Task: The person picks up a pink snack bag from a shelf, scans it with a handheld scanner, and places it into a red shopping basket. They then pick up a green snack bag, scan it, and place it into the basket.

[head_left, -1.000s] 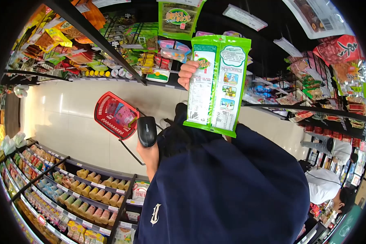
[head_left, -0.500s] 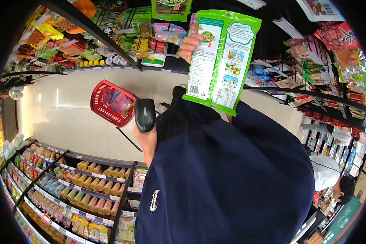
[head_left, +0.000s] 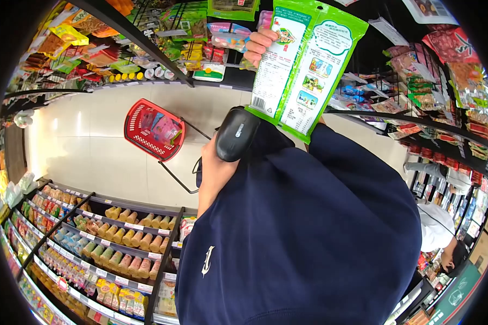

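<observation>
My left hand (head_left: 218, 170) is wrapped around a black handheld barcode scanner (head_left: 237, 135), whose front end is right at the lower left corner of a snack bag. The bag (head_left: 305, 70) is bright green with white printed panels, its back facing me and tilted a little. A barcode (head_left: 258, 102) shows at its lower left. My right hand (head_left: 259, 47) grips the bag from behind, with its fingers curled round the left edge. The bag hides the rest of this hand and its wrist.
A red shopping basket (head_left: 154, 130) with pink packets stands on the pale floor. Racks of hanging snack bags (head_left: 184, 27) run along the top. Shelves of cups (head_left: 130, 235) fill the lower left. A person in white (head_left: 436, 227) is at the right.
My left hand has brought the scanner right and up to the bag's barcode corner. The bag has risen slightly and tilted clockwise in my right hand.
</observation>
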A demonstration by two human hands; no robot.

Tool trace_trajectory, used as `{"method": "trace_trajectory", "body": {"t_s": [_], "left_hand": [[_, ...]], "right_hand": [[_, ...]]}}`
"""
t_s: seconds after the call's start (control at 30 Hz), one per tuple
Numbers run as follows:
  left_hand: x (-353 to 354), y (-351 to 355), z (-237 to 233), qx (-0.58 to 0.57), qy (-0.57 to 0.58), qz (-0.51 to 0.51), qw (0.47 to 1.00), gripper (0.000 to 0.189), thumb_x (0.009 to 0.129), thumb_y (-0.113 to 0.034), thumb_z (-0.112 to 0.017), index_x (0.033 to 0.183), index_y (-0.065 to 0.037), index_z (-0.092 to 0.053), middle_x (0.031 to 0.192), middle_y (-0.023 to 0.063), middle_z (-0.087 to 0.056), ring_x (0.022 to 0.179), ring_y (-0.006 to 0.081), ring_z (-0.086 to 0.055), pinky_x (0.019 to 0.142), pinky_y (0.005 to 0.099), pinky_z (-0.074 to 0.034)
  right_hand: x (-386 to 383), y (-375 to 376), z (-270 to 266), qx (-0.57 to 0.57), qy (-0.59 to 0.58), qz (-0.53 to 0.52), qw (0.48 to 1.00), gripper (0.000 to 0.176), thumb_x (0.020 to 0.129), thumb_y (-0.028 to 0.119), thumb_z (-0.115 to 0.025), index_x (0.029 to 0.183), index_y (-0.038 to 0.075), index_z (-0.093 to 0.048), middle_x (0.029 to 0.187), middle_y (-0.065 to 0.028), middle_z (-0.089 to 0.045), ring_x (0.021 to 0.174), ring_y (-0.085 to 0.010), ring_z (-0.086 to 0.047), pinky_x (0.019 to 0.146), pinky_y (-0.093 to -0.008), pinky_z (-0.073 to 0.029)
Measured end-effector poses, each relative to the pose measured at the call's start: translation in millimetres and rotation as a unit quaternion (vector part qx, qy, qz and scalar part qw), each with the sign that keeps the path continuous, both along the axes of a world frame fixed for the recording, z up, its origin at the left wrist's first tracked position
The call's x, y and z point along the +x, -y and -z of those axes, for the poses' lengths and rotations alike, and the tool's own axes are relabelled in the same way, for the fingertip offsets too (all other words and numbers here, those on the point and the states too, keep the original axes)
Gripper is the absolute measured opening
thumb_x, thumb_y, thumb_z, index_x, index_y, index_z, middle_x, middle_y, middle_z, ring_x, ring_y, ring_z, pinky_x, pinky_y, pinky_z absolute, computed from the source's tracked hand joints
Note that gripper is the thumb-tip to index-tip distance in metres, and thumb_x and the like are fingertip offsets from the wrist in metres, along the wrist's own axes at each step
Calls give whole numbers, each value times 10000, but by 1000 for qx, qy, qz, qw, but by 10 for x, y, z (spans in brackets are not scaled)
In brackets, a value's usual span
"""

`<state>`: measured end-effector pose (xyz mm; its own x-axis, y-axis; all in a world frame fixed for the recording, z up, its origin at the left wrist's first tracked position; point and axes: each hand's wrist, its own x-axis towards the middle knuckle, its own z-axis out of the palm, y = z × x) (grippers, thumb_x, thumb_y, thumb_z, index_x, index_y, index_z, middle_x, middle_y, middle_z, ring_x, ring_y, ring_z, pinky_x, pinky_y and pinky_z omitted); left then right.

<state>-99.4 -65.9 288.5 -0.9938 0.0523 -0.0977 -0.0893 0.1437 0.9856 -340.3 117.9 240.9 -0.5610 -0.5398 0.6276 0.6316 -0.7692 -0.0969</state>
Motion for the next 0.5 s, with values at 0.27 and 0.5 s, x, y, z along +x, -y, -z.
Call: {"method": "trace_trajectory", "body": {"t_s": [0.27, 0.5], "left_hand": [[-106, -110, -140, 17, 10, 35, 999, 356, 761, -18, -771, 1089, 33, -641, 999, 112, -724, 883, 147, -680, 812, 287, -518], [-164, -155, -144, -14, 20, 64, 998, 371, 733, -23, -743, 1082, 18, -625, 931, 165, -719, 881, 273, -719, 789, 326, -533]], "right_hand": [[-10, 41, -90, 4, -79, -17, 997, 159, 942, 290, -580, 932, 135, -548, 931, -1, -510, 891, -173, -498, 803, -328, -417], [102, 167, -71, 2, -61, -27, 998, 162, 936, 285, -588, 915, 128, -551, 901, -1, -505, 847, -172, -484, 782, -322, -413]]}}
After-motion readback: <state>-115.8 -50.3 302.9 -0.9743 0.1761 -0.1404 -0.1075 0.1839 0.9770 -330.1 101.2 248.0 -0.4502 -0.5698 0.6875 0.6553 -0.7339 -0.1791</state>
